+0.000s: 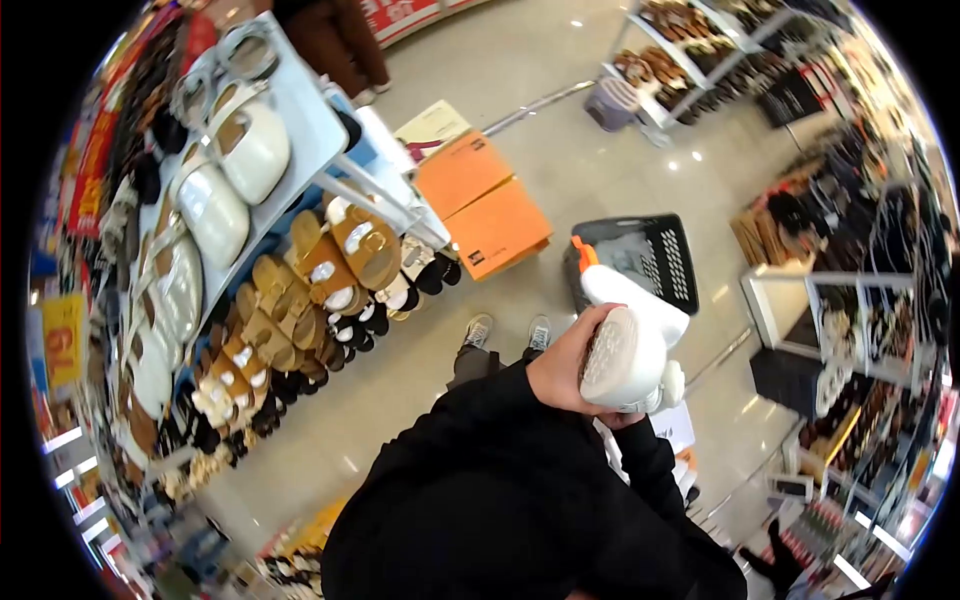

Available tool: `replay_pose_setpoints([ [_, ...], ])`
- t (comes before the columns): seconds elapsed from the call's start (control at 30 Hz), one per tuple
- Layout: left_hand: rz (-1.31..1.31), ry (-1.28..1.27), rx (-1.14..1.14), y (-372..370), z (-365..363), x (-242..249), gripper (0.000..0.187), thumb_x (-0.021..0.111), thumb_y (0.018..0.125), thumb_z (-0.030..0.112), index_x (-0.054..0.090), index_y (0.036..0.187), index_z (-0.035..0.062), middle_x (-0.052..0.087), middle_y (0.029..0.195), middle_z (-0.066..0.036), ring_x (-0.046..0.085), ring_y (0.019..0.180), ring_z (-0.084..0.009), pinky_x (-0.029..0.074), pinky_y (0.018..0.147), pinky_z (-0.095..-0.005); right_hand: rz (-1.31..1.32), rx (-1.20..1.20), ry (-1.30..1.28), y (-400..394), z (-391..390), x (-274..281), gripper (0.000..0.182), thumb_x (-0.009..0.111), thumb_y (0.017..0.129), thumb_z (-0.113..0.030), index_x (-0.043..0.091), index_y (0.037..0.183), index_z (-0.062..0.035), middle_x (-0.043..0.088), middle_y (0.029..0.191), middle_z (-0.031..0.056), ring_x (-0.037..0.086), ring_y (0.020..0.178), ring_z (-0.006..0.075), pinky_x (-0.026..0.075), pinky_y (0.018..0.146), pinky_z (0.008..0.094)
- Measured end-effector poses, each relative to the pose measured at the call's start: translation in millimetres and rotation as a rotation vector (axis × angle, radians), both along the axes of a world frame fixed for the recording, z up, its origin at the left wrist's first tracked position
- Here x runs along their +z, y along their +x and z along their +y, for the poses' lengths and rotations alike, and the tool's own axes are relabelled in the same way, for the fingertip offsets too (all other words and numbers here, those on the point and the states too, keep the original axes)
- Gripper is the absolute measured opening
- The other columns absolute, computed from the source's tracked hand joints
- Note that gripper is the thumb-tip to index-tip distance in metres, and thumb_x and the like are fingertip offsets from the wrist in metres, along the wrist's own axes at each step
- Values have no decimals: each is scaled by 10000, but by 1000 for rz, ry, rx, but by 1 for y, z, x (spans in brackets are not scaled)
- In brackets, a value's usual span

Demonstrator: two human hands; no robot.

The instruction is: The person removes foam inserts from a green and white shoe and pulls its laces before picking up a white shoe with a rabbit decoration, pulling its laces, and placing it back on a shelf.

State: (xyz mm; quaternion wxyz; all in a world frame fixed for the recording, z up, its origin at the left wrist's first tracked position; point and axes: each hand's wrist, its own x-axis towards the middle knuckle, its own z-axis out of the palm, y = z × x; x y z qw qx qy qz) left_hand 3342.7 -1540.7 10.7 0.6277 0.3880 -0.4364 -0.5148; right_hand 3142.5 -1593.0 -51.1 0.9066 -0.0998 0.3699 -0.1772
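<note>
A pair of white shoes [612, 362] is up in front of my chest, one with its patterned sole turned to me. My left hand [563, 368] wraps round the near shoe from the left side, fingers closed on it. Beneath the same shoe, my right hand [630, 420] shows only in part, its fingers mostly hidden behind it. The second white shoe [640, 305] points away, beyond the first, and overlaps a dark shopping basket [678, 262] on the floor.
To the left, a shelf [310, 110] carries white and silver shoes, with brown sandals [330, 255] below. Orange boxes [495, 225] stand at its end. Racks of shoes [830, 300] line the right side. Another person's legs [335, 40] are at the top.
</note>
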Motion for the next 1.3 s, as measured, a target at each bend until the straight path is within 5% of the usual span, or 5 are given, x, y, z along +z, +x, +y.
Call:
replay_pose_setpoints([
  [0.5,273,108,1004,26,140,-15,1243,719,614,729,227,1448,-52,469,1320,-196,494,1210,-271,381,1024,-385,-57,750,-654,106,-41,6,841,437,557,-51,412,1396,-26,505,1332,137,456,1262,234,344,1054,290],
  [0.9,126,107,1523,45,362,-33,759,732,732,222,423,1377,-32,499,1347,-131,491,1191,-193,373,1012,-320,-333,1020,-662,213,130,45,893,572,828,-547,278,1453,17,363,1454,149,364,1338,225,264,1105,335],
  [1.07,174,101,1626,31,451,-41,742,741,721,172,437,1364,-40,520,1325,-122,489,1193,-183,371,1013,-316,-348,1296,-596,253,212,28,741,661,847,-282,320,1435,12,458,1381,133,418,1286,201,304,1078,309],
  [1.23,128,133,1810,2,528,-18,737,732,730,133,425,1381,-26,553,1268,-108,537,1124,-156,410,974,-302,-344,1471,-809,282,311,18,570,679,825,-66,432,1336,-7,581,1076,40,533,715,64,422,566,187],
  [1.3,158,84,1913,-12,548,-15,734,736,736,147,429,1382,-19,564,1249,-105,540,1115,-150,409,974,-299,-415,1516,-831,294,342,6,587,699,825,-97,425,1335,-1,580,1127,57,567,889,96,468,735,212],
])
